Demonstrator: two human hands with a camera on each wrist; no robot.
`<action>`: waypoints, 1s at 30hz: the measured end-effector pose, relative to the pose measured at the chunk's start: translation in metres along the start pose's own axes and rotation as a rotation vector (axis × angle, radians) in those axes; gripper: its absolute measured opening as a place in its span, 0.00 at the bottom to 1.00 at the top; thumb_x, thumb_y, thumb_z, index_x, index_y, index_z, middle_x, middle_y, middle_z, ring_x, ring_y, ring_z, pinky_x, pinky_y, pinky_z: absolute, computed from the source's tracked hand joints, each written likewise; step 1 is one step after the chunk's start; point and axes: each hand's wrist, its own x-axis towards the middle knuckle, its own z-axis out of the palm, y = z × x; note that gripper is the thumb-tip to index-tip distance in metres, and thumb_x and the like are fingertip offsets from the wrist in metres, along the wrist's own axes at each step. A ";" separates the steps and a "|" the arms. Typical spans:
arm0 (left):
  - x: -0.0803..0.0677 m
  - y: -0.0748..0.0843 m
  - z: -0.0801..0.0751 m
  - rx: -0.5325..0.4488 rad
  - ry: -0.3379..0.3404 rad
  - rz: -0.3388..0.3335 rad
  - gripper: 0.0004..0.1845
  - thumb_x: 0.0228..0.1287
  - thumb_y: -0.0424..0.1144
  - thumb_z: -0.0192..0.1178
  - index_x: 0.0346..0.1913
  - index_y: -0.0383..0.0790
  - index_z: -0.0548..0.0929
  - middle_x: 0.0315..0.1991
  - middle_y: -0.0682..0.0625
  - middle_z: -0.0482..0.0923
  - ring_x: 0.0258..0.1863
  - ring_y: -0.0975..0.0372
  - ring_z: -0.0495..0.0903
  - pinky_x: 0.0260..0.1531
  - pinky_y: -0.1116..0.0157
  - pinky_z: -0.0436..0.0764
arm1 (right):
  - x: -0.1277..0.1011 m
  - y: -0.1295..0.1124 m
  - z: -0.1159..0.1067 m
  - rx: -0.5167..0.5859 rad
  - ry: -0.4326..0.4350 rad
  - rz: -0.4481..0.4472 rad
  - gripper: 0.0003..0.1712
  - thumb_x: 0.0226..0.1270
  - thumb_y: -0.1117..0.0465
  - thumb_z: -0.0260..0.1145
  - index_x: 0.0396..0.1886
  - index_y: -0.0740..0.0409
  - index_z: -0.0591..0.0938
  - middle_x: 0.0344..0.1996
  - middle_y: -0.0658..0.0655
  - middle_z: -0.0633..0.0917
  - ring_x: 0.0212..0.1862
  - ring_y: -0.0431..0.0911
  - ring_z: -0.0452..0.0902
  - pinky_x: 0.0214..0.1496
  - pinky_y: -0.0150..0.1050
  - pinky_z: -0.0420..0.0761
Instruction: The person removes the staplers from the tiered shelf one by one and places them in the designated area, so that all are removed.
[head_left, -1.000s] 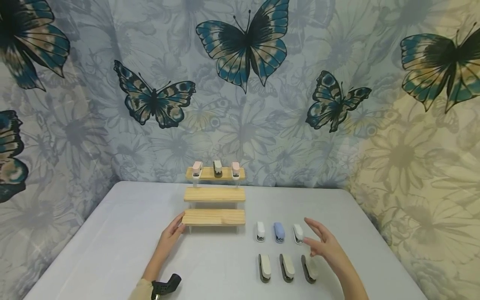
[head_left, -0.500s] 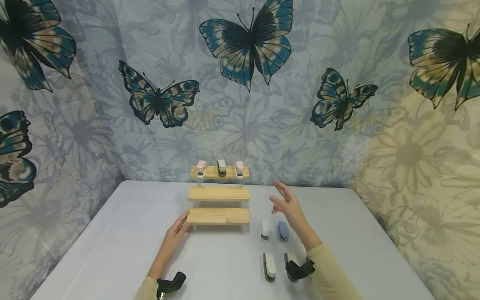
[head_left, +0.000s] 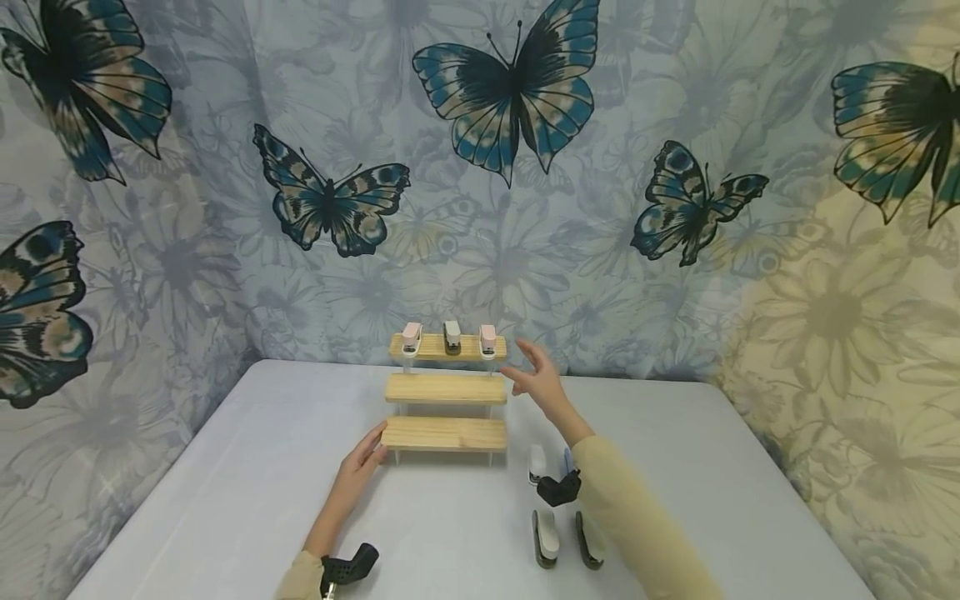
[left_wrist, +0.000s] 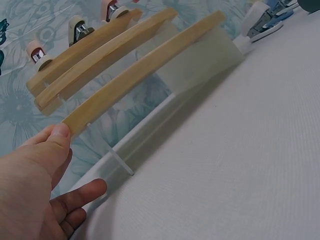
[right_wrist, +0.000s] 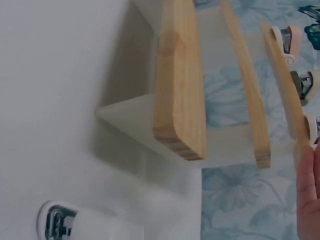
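A three-tier wooden shelf stand (head_left: 444, 434) with clear supports stands on the table. My left hand (head_left: 357, 475) pinches the left end of its lowest board, the thumb (left_wrist: 61, 131) on the board's corner and other fingers below. Beside the right end of the top board is my right hand (head_left: 542, 383), fingers extended, nothing visible in it. In the right wrist view its fingertips reach that board's end; whether they touch is unclear. On the top board sit a pink stapler (head_left: 412, 337), a cream stapler with dark base (head_left: 452, 336) and another pink stapler (head_left: 488, 339).
To the right on the white table (head_left: 450, 533) are a white stapler (head_left: 536, 463), a mostly covered blue stapler (head_left: 567, 458), and two cream staplers (head_left: 546, 537) with dark bases. The right sleeve (head_left: 630, 508) hides part of that area. A butterfly-patterned cloth backs the table.
My right hand has moved from beside the staplers on the table, forward and left, to the shelf's right side. The left hand stays at the lowest board. The head view has shifted slightly.
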 end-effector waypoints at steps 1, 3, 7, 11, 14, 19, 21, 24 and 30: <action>0.000 0.000 -0.001 0.002 -0.002 0.006 0.22 0.55 0.45 0.45 0.54 0.50 0.60 0.55 0.48 0.54 0.51 0.61 0.56 0.40 0.66 0.68 | 0.002 -0.001 0.003 -0.010 -0.017 0.023 0.36 0.43 0.53 0.62 0.54 0.36 0.57 0.54 0.41 0.56 0.15 0.53 0.69 0.17 0.42 0.73; 0.000 0.000 -0.001 0.003 -0.002 0.003 0.21 0.55 0.45 0.46 0.54 0.50 0.60 0.55 0.49 0.54 0.51 0.61 0.56 0.40 0.66 0.68 | 0.006 -0.005 0.005 -0.031 -0.090 0.063 0.38 0.43 0.51 0.61 0.55 0.35 0.54 0.55 0.44 0.52 0.17 0.51 0.70 0.19 0.42 0.74; 0.000 0.001 -0.004 0.009 -0.015 -0.004 0.21 0.55 0.45 0.45 0.54 0.50 0.61 0.55 0.49 0.55 0.51 0.61 0.56 0.40 0.66 0.68 | 0.003 -0.059 0.005 -0.038 -0.253 0.152 0.41 0.47 0.52 0.59 0.58 0.41 0.46 0.58 0.50 0.45 0.21 0.48 0.71 0.26 0.40 0.74; 0.001 0.002 -0.008 -0.005 -0.036 0.009 0.21 0.56 0.44 0.45 0.54 0.49 0.60 0.55 0.49 0.54 0.51 0.62 0.56 0.41 0.66 0.67 | 0.000 -0.100 0.008 0.008 -0.287 0.237 0.46 0.47 0.55 0.59 0.59 0.45 0.39 0.58 0.48 0.46 0.25 0.51 0.70 0.31 0.42 0.72; 0.000 0.002 -0.007 -0.019 -0.030 -0.003 0.21 0.55 0.44 0.45 0.54 0.50 0.61 0.55 0.51 0.55 0.51 0.63 0.56 0.41 0.68 0.67 | -0.004 -0.114 0.013 0.086 -0.237 0.278 0.50 0.44 0.55 0.62 0.59 0.44 0.37 0.57 0.47 0.48 0.24 0.50 0.70 0.31 0.42 0.73; -0.003 0.002 -0.003 -0.016 -0.022 -0.004 0.21 0.55 0.44 0.45 0.54 0.48 0.61 0.55 0.51 0.55 0.51 0.61 0.57 0.40 0.67 0.68 | -0.010 -0.126 0.017 0.189 -0.221 0.259 0.50 0.43 0.56 0.63 0.59 0.51 0.40 0.58 0.52 0.48 0.22 0.45 0.68 0.31 0.41 0.73; -0.003 0.003 -0.002 -0.013 -0.022 0.000 0.21 0.55 0.44 0.45 0.54 0.48 0.61 0.55 0.50 0.55 0.51 0.60 0.57 0.39 0.67 0.68 | -0.008 -0.128 0.017 0.198 -0.243 0.243 0.47 0.45 0.57 0.61 0.59 0.51 0.41 0.58 0.53 0.48 0.21 0.45 0.68 0.31 0.41 0.73; -0.002 0.004 -0.001 -0.004 -0.017 0.002 0.21 0.55 0.44 0.45 0.54 0.48 0.61 0.54 0.50 0.56 0.51 0.60 0.57 0.40 0.67 0.68 | -0.011 -0.152 0.018 0.170 -0.269 0.265 0.45 0.47 0.57 0.60 0.59 0.52 0.43 0.58 0.52 0.48 0.21 0.46 0.68 0.31 0.43 0.72; 0.002 0.005 -0.001 0.023 -0.003 0.008 0.21 0.55 0.45 0.45 0.53 0.50 0.61 0.54 0.52 0.57 0.50 0.62 0.58 0.41 0.66 0.67 | -0.010 -0.169 0.018 0.139 -0.309 0.316 0.43 0.48 0.58 0.59 0.59 0.52 0.44 0.58 0.52 0.47 0.20 0.44 0.67 0.30 0.43 0.72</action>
